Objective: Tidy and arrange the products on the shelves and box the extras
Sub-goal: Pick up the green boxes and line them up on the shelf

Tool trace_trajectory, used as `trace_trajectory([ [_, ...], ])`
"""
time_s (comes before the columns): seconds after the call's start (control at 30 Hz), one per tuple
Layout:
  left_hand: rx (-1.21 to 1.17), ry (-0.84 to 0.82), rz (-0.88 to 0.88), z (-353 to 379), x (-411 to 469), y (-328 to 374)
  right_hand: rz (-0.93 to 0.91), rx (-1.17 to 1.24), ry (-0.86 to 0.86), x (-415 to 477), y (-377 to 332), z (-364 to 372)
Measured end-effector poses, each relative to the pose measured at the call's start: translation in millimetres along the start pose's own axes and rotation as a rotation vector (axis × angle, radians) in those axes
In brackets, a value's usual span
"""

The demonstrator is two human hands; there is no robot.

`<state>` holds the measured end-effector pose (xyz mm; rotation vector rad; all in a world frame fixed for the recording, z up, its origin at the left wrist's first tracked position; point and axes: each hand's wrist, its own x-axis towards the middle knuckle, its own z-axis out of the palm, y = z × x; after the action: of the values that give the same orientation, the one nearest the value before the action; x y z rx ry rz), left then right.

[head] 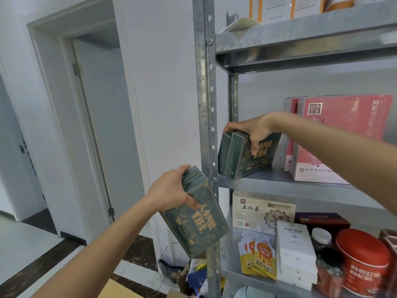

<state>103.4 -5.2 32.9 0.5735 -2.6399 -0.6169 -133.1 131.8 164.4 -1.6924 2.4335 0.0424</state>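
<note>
My left hand (171,190) grips two dark green boxes with gold lettering (197,220) by their top end, held tilted in the air left of the metal shelf post (207,117). My right hand (250,130) grips from above two more dark green boxes (242,155), which stand tilted at the left end of the middle shelf (279,183). Pink and white boxes (335,136) stand just right of them on the same shelf.
The lower shelf holds a white box (257,209), yellow sachets (257,259), a white carton (294,252), jars and a red tin (363,261). Orange and white boxes (279,7) sit on the top shelf. A cardboard box (120,289) and packets lie on the floor below. A doorway (90,125) opens left.
</note>
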Motion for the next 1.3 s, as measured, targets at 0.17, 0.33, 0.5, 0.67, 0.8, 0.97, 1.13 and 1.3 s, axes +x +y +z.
trace_trajectory([
  [0.17,-0.119,0.075,-0.055,-7,-9,-9,-0.025,-0.01,0.057,-14,-5,9],
  [0.33,-0.222,0.161,-0.094,-11,-19,-20,-0.029,-0.056,0.121,-26,-6,16],
  [0.5,-0.296,0.234,-0.111,-18,-28,-32,-0.042,-0.029,0.157,-40,-5,19],
  [0.67,-0.378,0.337,-0.104,-24,-36,-39,-0.138,0.049,0.201,-58,-18,18],
  [0.8,-0.469,0.41,-0.115,-28,-45,-47,-0.197,0.051,0.239,-80,-30,27],
  [0.97,-0.647,0.51,-0.082,-31,-55,-56,-0.311,0.037,0.332,-121,-47,47],
  [1.13,-0.854,0.604,0.005,-32,-54,-46,-0.412,0.026,0.367,-162,-69,74],
  [1.3,-0.977,0.586,0.094,-23,-37,-14,-0.395,0.032,0.34,-186,-81,102],
])
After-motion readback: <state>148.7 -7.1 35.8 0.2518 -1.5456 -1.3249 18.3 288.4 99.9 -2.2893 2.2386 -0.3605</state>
